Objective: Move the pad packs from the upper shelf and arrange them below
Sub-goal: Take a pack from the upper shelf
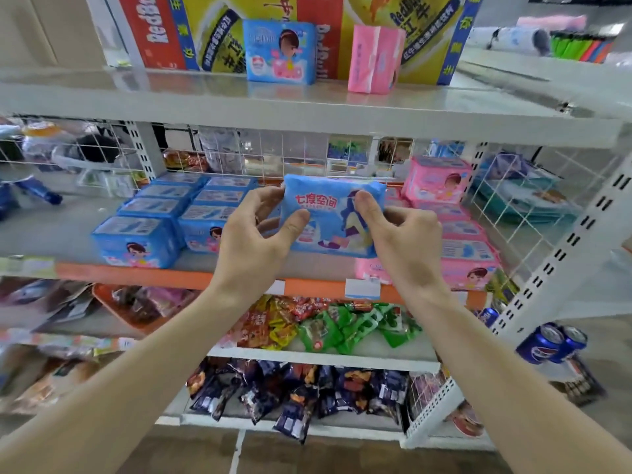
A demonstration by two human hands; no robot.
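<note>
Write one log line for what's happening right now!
left hand and right hand grip blue pad pack | place: at lower shelf | upper shelf: another blue pack, pink pack

The blue pad pack [333, 217] wears soft glossy plastic film; the upper shelf [307, 104] is smooth, grey painted metal.

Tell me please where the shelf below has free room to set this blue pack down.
Bare room shows on the middle shelf left of the blue rows, and in the gap between them and the pink rows, under the held blue pack. The right end, packed with pink rows, is crowded.
</note>
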